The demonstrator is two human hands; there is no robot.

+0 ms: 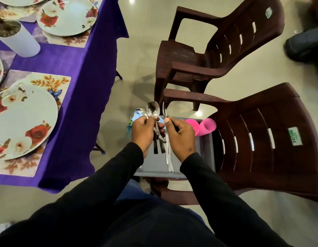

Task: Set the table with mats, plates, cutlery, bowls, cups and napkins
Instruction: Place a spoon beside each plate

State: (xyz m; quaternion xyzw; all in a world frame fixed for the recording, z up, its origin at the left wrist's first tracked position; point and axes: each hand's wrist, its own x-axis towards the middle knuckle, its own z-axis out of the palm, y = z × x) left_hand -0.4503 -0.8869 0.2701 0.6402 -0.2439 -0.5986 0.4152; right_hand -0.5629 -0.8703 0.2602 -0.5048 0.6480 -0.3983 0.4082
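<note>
My left hand [144, 131] grips a bunch of steel spoons [153, 108], bowls pointing up, dark handles hanging below the fist. My right hand [181, 134] pinches one more spoon [164, 111] just right of the bunch. Both hands hover over a grey tray [154, 164] resting on a brown chair's seat. More cutlery [169, 157] lies on the tray, and two pink cups [207, 126] lie at its far right end. A blue napkin [135, 117] peeks out behind my left hand. To the left, floral plates [21, 118] sit on floral mats [49, 82] on the purple-clothed table [74, 72].
Two brown plastic chairs [261, 139] stand right of the table, the farther chair [217, 47] facing the same way. A white cup [17, 40] stands on the table near another plate [67, 16]. A dark bag [306, 45] lies on the tiled floor at far right.
</note>
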